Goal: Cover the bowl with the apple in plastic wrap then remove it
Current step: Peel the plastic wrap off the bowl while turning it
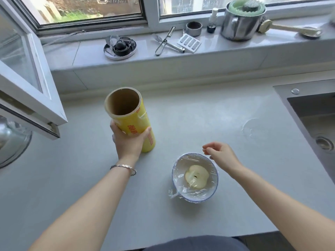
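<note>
A white bowl point(181, 192) with a blue rim stands on the grey counter, near its front edge. Half an apple point(196, 176) lies cut side up inside it. Clear plastic wrap point(190, 161) is stretched over the bowl's top, and a loose bunch of it sticks out at the lower left. My left hand point(127, 142) grips a yellow roll of plastic wrap point(132, 118), held upright to the left of the bowl with its cardboard core facing me. My right hand point(220, 153) hovers just beyond the bowl's far right rim, fingers loosely curled, holding nothing.
A steel sink point(315, 116) is set into the counter at the right. A wet patch point(252, 127) lies between sink and bowl. An open window sash point(27, 73) juts over the counter at the left. The sill holds a steel pot point(241, 26), peelers, tins.
</note>
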Available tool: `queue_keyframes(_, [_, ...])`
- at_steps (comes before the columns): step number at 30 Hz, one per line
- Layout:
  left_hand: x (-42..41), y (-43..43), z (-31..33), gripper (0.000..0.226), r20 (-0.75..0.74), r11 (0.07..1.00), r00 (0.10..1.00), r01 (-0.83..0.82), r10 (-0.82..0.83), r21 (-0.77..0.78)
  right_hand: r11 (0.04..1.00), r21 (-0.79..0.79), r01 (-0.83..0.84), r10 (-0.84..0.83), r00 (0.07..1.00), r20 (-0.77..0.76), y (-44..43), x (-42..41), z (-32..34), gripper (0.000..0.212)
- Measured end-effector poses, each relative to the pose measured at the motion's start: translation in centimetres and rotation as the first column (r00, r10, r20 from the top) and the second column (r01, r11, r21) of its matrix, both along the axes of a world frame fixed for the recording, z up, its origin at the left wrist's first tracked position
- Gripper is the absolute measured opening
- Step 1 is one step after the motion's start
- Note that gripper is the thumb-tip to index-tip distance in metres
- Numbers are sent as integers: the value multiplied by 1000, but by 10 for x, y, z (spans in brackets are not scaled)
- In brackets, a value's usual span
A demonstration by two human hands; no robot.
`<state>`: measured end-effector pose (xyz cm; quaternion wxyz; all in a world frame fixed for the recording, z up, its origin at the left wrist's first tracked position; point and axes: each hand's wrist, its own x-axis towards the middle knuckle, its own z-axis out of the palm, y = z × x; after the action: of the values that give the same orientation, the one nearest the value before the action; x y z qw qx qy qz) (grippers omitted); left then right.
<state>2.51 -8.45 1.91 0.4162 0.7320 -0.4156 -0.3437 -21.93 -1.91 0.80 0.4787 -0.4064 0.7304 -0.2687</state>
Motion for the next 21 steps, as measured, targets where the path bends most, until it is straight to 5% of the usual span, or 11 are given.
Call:
queue_keyframes(6, [1, 6, 2, 104, 20, 998, 998, 62, -63, 25, 994, -12, -106, 102, 977, -187, 3, -2, -9, 23])
queue_keyframes(8, [-4, 24, -3, 93, 33, 975, 994, 96, -104, 203, 987, 7, -160, 157, 955, -252, 4, -4, -12, 27])
queue_keyframes(11, [-16, 66, -11, 51, -131, 754, 954, 293, -269, 588, 969, 116, -218, 236, 955, -178, 11, -6, -21, 35])
queue_keyframes(14, [-31, 102, -9, 31, -397, 548, 880, 473, -260, 690, 963, 153, -221, 236, 967, -91, 22, -5, -29, 36])
queue_keyframes(17, [-40, 115, -14, 23, -469, 589, 858, 493, -209, 640, 977, 139, -160, 169, 984, -50, 31, -5, -28, 30])
queue_keyframes(21, [-45, 107, -22, 38, -355, 732, 919, 361, -173, 577, 980, 192, -59, 55, 998, 25, 55, -6, -29, 21])
